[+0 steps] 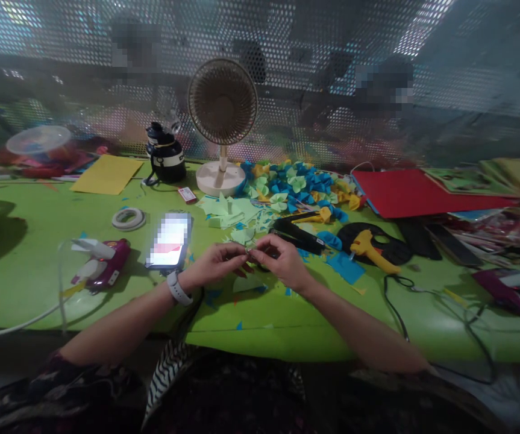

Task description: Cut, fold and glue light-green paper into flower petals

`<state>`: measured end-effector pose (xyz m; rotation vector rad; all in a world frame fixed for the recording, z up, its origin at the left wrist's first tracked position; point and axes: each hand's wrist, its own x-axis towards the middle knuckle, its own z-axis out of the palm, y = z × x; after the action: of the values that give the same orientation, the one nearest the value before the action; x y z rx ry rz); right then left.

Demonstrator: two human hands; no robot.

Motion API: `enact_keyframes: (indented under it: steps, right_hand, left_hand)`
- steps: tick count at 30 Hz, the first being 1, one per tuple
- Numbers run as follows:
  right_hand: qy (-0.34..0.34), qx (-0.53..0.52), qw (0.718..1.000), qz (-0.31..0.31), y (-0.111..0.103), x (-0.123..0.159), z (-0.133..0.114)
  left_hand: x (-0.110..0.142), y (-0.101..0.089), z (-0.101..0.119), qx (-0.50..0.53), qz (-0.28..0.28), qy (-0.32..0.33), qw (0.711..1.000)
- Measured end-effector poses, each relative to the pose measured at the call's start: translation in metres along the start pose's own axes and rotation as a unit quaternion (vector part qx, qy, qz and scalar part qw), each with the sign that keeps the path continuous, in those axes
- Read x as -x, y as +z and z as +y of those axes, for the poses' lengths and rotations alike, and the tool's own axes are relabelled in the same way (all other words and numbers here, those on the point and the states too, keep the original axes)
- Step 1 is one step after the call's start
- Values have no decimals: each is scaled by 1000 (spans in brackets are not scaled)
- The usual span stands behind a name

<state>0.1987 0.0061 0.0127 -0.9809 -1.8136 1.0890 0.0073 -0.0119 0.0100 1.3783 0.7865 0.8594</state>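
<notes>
My left hand (220,261), with a pale watch (179,288) on the wrist, and my right hand (282,259) meet fingertip to fingertip over the green table. Both are closed in a pinch around something too small to make out. Just beyond the fingers lie light green paper pieces (228,211) and scraps. A black stapler (298,234) rests behind my right hand. To its right, a blue paper piece (346,267) lies near a yellow glue gun (370,248). A lit phone (169,241) lies beyond my left wrist.
A fan (220,178) stands at the back beside a heap of folded paper flowers (293,184) and a dark bottle (169,161). Tape rolls (128,219) and a purple power strip (112,265) are at left. Red sheets (413,190) lie right. Black cable (393,301) trails below the glue gun.
</notes>
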Motion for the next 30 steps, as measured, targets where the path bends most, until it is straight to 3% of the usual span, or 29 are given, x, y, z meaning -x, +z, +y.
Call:
enact_keyframes:
  steps: [6,11,18,22,26,30]
  right_hand:
    - [26,-18,999,5,-7,-2,-4]
    - [16,71,993,-88,-9,-1,-6]
    - [-70,147,984,-69,-1,2,-6]
    - [-74,175,980,-53,-3,1,-8]
    - [-76,212,971,-78,-7,1,-11]
    - [-78,218,970,-80,-6,0,-10]
  left_hand:
    - [1,1,1,42,2,-25,999]
    - [0,0,2,76,-18,-62,995]
    - [0,0,4,82,-32,-80,993]
    - [0,0,3,62,-37,-77,994]
    - [-1,-1,4,56,-39,-71,995]
    - [-1,-1,2,46,-10,-62,997]
